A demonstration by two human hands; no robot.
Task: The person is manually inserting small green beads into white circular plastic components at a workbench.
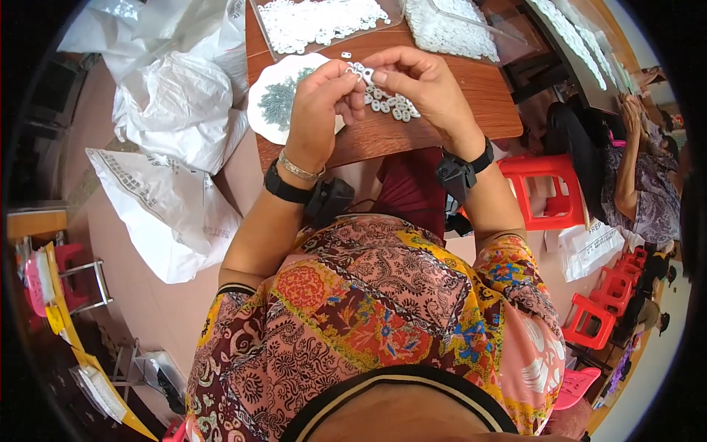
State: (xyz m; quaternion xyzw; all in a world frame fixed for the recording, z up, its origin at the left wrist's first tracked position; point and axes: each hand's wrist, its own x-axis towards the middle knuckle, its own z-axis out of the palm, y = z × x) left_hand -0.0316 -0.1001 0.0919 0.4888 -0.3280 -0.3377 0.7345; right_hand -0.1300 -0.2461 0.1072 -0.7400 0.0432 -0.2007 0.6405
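Observation:
My left hand and my right hand meet above the table's near part, both with fingers closed in a pinch. Between the fingertips are small white two-hole pieces; how they join is too small to tell. Below my right hand lies a loose pile of the same white pieces, with one single piece apart from it on the far side. Partly behind my left hand, a white scalloped plate bears a heap of thin grey metal bits.
Two clear trays of white pieces stand at the table's far side, one left and one right. White sacks crowd the left. A red stool stands right, near another seated person.

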